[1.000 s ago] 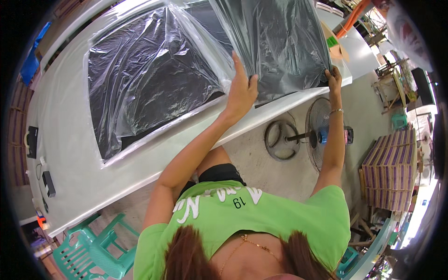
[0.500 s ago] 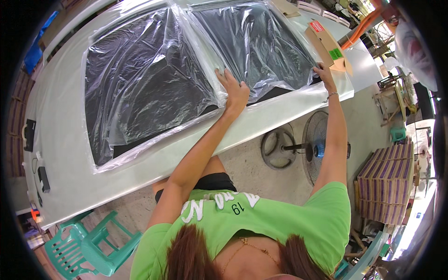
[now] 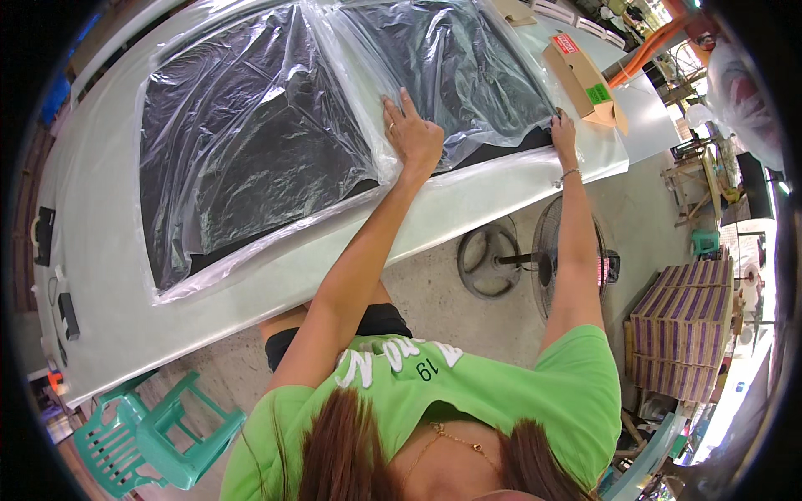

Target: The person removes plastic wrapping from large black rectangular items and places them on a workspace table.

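Note:
Two dark flat panels, a left one point(image 3: 259, 159) and a right one point(image 3: 468, 75), lie side by side on a pale table, each covered by wrinkled clear plastic film. My left hand point(image 3: 415, 142) rests with its fingers apart on the film, at the strip between the panels near their front edge. At the right panel's near right corner, my right hand point(image 3: 565, 140) has its fingers bent and pressed onto the film's edge. A bare black band point(image 3: 505, 150) shows along that panel's front, where the film stops short.
Behind my right hand stands an open cardboard box point(image 3: 576, 79). A pedestal fan point(image 3: 543, 263) is on the floor below the table edge point(image 3: 468, 204). Green plastic chairs point(image 3: 159, 434) are at lower left, striped stacked bundles point(image 3: 681, 326) at right. Small black items point(image 3: 68, 316) lie at the table's left.
My left hand has slid slightly farther up the film, away from me. My right hand has shifted a little left at the corner. The view has moved slightly.

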`<state>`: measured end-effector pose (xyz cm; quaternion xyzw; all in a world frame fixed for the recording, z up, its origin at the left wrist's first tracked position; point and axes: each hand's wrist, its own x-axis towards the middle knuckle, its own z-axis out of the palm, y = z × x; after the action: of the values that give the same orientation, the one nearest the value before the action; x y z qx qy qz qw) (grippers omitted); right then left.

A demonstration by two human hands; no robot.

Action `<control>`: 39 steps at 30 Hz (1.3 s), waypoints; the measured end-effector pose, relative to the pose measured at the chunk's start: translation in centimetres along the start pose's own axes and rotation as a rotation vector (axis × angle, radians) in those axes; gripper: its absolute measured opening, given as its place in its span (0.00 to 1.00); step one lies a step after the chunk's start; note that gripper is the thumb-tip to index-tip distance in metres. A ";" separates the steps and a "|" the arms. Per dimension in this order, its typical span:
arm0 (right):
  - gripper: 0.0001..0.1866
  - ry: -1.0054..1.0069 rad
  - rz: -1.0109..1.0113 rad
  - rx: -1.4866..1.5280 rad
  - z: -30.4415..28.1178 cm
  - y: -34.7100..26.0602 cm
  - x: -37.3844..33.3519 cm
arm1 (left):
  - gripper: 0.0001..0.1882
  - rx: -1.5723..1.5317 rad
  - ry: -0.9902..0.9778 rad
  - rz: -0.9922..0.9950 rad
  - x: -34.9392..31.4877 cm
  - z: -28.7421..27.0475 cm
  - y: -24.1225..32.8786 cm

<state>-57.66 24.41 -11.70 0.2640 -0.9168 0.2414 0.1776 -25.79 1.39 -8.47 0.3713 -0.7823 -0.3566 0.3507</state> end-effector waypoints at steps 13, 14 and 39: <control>0.23 0.195 -0.001 -0.076 -5.0 -15.7 -6.7 | 0.33 -0.003 -0.047 0.161 -1.2 -0.8 -1.1; 0.23 0.171 -0.011 0.009 -5.7 -18.0 -7.9 | 0.34 0.008 -0.043 0.211 -1.8 -1.2 -1.0; 0.10 -0.206 0.169 0.927 -8.3 -37.7 -26.4 | 0.11 0.129 -0.278 0.497 -7.6 -32.4 -5.7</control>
<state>-13.51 11.33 -3.74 0.2626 -0.7437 0.6106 -0.0709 6.06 -4.63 0.87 0.1372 -0.9109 -0.2567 0.2925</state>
